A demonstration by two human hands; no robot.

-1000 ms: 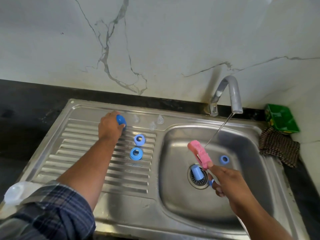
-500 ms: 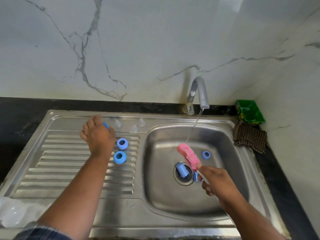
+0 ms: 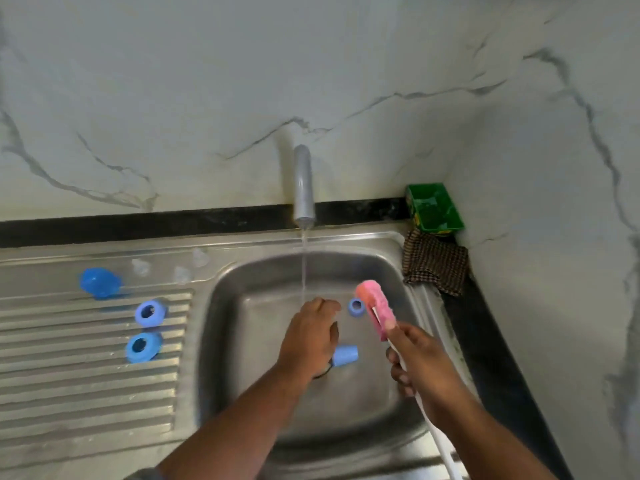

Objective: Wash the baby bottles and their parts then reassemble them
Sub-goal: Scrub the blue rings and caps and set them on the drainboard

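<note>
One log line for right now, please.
tap: running; left hand: over basin, beside blue cap; right hand: grips pink brush; blue ring: in basin

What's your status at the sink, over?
Left hand empty, low over the basin. Right hand grips the pink brush. Blue cap and blue ring lie in the basin, tap running. Nothing blocks them.

Pink brush [image 3: 375, 308]; blue rings [image 3: 149, 313]

Bare forearms [image 3: 242, 420], poss. grey sleeve edge [image 3: 143, 475]
</note>
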